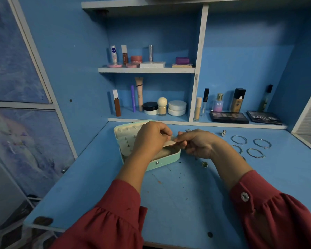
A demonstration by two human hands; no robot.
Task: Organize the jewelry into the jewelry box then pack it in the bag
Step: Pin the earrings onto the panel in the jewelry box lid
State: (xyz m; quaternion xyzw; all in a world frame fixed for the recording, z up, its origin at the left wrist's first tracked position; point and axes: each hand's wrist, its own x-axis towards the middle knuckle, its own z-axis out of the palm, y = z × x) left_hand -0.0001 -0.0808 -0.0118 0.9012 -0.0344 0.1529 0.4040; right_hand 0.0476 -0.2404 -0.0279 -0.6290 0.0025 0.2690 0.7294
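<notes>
Bangles (pixel 239 139), thin silver hoops, lie by the blue desk's (pixel 178 191) right edge, nearest my right hand (pixel 196 143), which with my left hand (pixel 151 136) pinches a beige flap (pixel 169 143) over the open mint-green jewelry box (pixel 162 161) at the back edge.

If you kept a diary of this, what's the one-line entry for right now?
jewelry box: open on desk | left hand and right hand: pinching beige insert flap above box | hoop bracelets: still on desk | bag: unseen

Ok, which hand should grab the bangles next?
Right, probably: the right hand is beside the bangles on the desk, while the left hand is over the open jewelry box.
</notes>
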